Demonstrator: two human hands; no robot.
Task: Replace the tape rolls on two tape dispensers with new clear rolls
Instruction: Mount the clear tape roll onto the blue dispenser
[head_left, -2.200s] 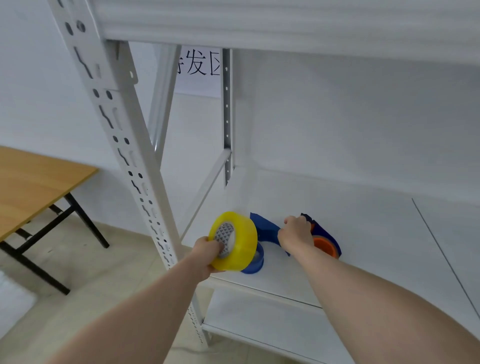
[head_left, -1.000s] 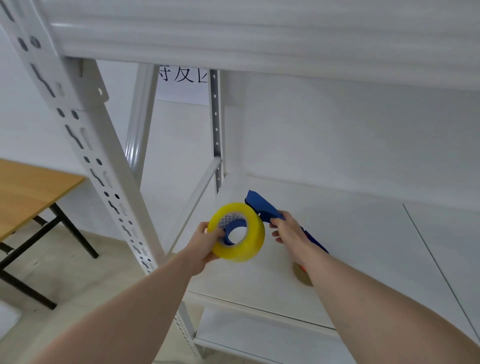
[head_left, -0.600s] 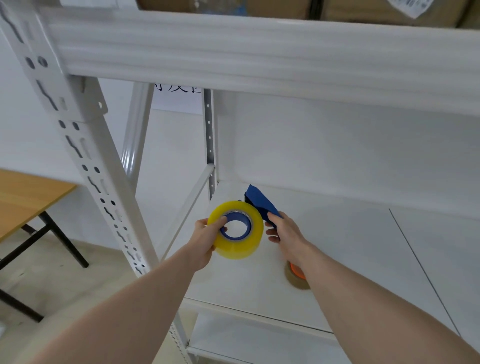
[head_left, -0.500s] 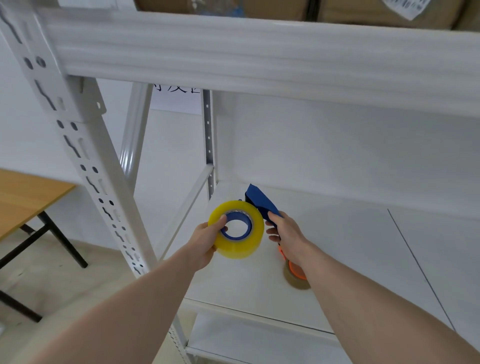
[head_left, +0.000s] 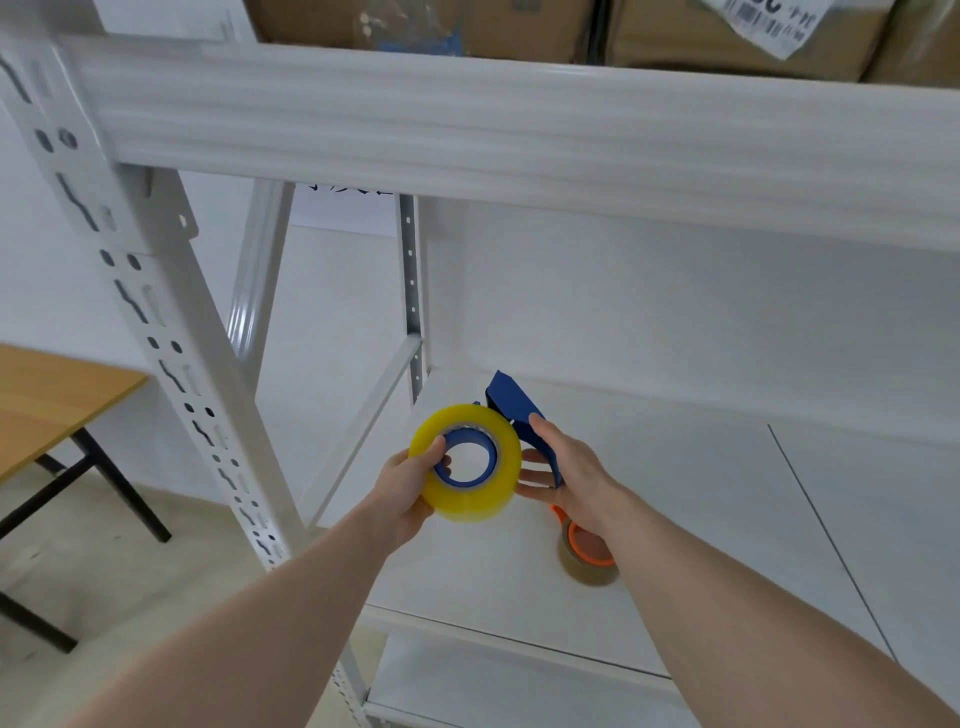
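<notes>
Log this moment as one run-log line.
left hand: grips yellowish tape roll | right hand: holds blue tape dispenser | roll on blue hub | orange dispenser on shelf

left hand (head_left: 402, 491): grips yellow tape roll (head_left: 470, 462)
right hand (head_left: 569, 475): holds blue dispenser (head_left: 519, 415)
roll: apparently seated on dispenser hub
shelf (head_left: 701, 493): orange dispenser (head_left: 584, 545)

Open white metal shelf board (head_left: 701, 493) stretches right and far of 2 hands. A white horizontal beam (head_left: 519, 135) crosses overhead. A slotted white upright post (head_left: 171, 364) and diagonal brace (head_left: 363, 421) close the left. An orange-cored brownish tape roll (head_left: 584, 556) lies near.
</notes>
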